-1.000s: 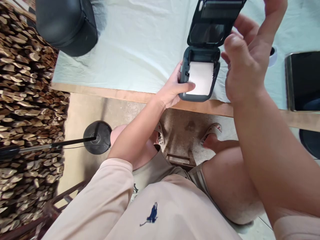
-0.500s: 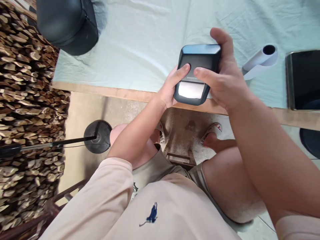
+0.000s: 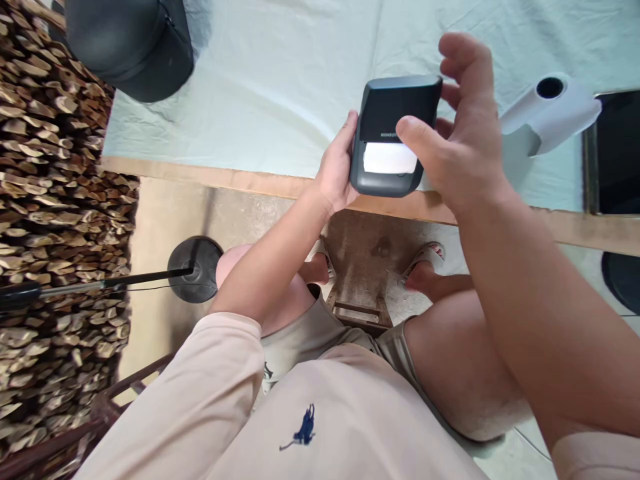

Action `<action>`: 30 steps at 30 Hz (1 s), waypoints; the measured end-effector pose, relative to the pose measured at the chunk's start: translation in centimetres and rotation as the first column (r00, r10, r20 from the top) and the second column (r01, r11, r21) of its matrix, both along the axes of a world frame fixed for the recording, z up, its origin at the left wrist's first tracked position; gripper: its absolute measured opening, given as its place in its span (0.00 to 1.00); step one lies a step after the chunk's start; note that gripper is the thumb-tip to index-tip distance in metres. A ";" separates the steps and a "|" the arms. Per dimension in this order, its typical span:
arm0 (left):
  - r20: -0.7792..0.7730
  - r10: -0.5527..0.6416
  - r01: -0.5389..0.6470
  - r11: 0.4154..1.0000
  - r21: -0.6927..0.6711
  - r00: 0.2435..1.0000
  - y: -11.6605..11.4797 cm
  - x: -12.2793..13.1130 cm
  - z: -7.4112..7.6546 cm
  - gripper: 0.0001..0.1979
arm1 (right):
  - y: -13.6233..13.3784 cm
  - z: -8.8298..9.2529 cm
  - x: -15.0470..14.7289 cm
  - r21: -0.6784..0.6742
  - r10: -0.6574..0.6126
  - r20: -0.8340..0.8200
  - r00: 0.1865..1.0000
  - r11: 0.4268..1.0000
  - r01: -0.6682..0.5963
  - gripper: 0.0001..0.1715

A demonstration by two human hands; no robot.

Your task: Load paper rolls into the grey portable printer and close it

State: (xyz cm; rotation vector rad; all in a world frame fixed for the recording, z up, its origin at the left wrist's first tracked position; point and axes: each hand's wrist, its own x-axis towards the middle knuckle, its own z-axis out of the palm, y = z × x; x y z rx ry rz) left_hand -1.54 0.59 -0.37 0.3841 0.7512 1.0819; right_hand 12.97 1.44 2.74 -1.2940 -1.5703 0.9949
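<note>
A dark, rounded handheld device [image 3: 395, 110] with a pale window near its lower end is held above the front edge of the table. My left hand [image 3: 339, 163] grips it from its left side, with the thumb along the edge and the other fingers hidden beneath. On the right, my right hand [image 3: 465, 127] has its thumb tip over the device's face near the printed lettering. Its other fingers are spread and bent beyond the device's right edge. A white paper roll [image 3: 550, 110] with a dark hollow core lies on the cloth to the right of my right hand.
A black zippered case [image 3: 133, 47] sits at the table's far left. A dark flat screen [image 3: 620, 153] lies at the right. Pale green cloth [image 3: 270, 87] covers the wooden-edged table. Below are a round black stand base [image 3: 195, 267], a stool and stacked wood [image 3: 55, 220].
My left thumb has moved off the device's face to its left edge. My right hand has loosened and shifted right, its fingers opening. The paper roll's loose end appears more unrolled.
</note>
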 end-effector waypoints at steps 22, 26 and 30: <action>-0.106 -0.064 0.072 0.995 0.071 0.992 0.3 0.4 0.6 0.18 | 1.2 0.9 2.5 0.350 -0.059 0.019 0.998 0.935 0.049 0.19; -0.113 -0.078 0.095 0.983 0.156 0.991 0.0 0.7 0.9 0.18 | 1.5 1.2 2.5 0.399 -0.068 -0.038 0.997 0.914 0.077 0.05; -0.071 -0.095 0.105 0.984 0.147 0.993 -0.1 0.7 0.8 0.17 | 1.4 1.4 2.5 0.314 -0.043 0.443 0.896 0.943 -0.110 0.10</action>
